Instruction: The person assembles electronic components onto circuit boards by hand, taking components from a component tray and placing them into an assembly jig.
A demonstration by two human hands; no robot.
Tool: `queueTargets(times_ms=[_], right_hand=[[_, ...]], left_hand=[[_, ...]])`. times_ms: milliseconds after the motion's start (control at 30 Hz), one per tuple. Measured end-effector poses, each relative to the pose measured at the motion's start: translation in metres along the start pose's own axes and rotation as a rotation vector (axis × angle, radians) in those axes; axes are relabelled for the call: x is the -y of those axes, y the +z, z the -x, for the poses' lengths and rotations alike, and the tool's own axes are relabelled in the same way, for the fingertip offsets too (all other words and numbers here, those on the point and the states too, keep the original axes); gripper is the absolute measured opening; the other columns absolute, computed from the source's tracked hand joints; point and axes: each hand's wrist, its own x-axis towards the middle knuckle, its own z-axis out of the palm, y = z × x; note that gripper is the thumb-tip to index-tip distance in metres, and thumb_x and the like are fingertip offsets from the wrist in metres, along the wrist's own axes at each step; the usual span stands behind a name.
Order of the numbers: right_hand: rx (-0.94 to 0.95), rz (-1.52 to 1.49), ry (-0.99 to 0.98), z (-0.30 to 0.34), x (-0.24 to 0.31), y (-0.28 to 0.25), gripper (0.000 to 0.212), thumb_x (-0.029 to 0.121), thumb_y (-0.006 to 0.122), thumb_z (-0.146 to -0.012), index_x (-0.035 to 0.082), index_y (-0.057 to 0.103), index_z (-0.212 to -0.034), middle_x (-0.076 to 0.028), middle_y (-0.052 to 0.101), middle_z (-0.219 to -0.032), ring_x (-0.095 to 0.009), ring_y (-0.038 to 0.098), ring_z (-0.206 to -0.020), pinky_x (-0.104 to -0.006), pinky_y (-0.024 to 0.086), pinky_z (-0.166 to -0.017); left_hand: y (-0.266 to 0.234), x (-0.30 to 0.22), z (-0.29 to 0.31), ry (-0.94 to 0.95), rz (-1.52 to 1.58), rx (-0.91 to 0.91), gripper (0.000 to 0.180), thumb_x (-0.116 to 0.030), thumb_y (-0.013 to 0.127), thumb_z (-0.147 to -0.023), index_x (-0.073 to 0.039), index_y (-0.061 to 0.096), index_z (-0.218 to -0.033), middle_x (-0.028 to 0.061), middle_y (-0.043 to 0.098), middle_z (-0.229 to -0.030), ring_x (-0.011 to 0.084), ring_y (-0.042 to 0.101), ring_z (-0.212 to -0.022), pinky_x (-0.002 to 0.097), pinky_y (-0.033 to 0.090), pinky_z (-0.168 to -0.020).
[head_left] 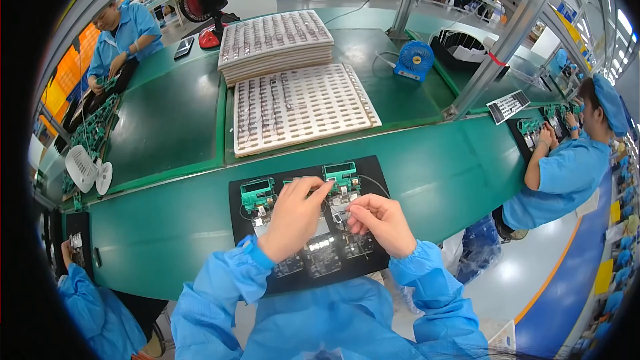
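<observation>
My left hand (293, 217) reaches over the middle of a black mat (273, 285), fingers bent together. Its fingertips are at the lower edge of a green frame (341, 172) on the right-hand circuit board; whatever they pinch is hidden. Just to the right, my right hand (385, 224) has thumb and forefinger pinched above the same board, beside a small pale part (338, 217). What lies between those fingertips is too small to name. Another green frame (257, 193) tops the left-hand board. Below my hands a dark circuit board (323, 257) lies in the mat's middle.
Beyond the mat, a white tray (313, 135) holds rows of small wired parts, with stacked trays (277, 43) behind. A blue fan (414, 61) and a black-red fan (203, 0) stand farther back. A metal post (510, 47) rises at right. Co-workers (563, 160) sit on both sides.
</observation>
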Motion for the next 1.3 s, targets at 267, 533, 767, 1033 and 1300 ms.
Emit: queueTargets(times_ms=[267, 533, 767, 1033, 1300], right_hand=[[0.051, 0.018, -0.170, 0.009, 0.002, 0.042, 0.014, 0.009, 0.062, -0.099, 0.000, 0.067, -0.109, -0.007, 0.071, -0.089, -0.011, 0.067, -0.077, -0.0226, 0.053, -0.067], [-0.084, 0.747, -0.606, -0.017, -0.014, 0.072, 0.008, 0.012, 0.065, -0.094, 0.004, 0.063, -0.094, -0.013, 0.066, -0.081, -0.033, 0.066, -0.069, -0.0401, 0.051, -0.059], [-0.132, 0.907, -0.623, -0.037, -0.026, 0.081, 0.010, 0.013, 0.066, -0.092, 0.005, 0.061, -0.092, -0.016, 0.066, -0.072, -0.037, 0.066, -0.066, -0.0443, 0.050, -0.056], [-0.150, 0.929, -0.610, -0.037, -0.027, 0.078, 0.009, 0.013, 0.066, -0.092, 0.005, 0.062, -0.091, -0.016, 0.066, -0.072, -0.036, 0.066, -0.066, -0.0444, 0.050, -0.056], [-0.148, 0.830, -0.642, -0.039, -0.031, 0.070, 0.007, 0.009, 0.068, -0.090, 0.005, 0.065, -0.095, -0.015, 0.068, -0.076, -0.033, 0.068, -0.069, -0.0392, 0.053, -0.059]], left_hand=[[-0.019, -0.027, 0.049, -0.629, 1.127, -0.168, 0.020, 0.002, 0.067, -0.092, 0.001, 0.063, -0.111, 0.0060, 0.069, -0.102, 0.0129, 0.067, -0.094, 0.0264, 0.055, -0.083], [-0.041, 0.017, 0.039, -0.478, 0.582, -0.165, 0.009, 0.001, 0.067, -0.090, 0.001, 0.071, -0.098, 0.0068, 0.066, -0.089, 0.0155, 0.067, -0.084, 0.0265, 0.053, -0.073], [-0.023, 0.037, 0.031, -0.237, 0.159, -0.206, 0.011, -0.001, 0.069, -0.085, -0.002, 0.067, -0.095, 0.0116, 0.063, -0.087, 0.0309, 0.063, -0.080, 0.0378, 0.052, -0.069], [-0.023, 0.035, 0.029, -0.074, -0.112, -0.152, 0.014, -0.001, 0.071, -0.080, -0.003, 0.067, -0.094, 0.0076, 0.060, -0.090, 0.0275, 0.059, -0.086, 0.0400, 0.048, -0.076], [-0.029, 0.038, 0.043, 0.001, -0.207, -0.082, 0.040, 0.004, 0.067, -0.072, -0.005, 0.070, -0.112, 0.0123, 0.061, -0.110, 0.0300, 0.060, -0.102, 0.0392, 0.048, -0.087]])
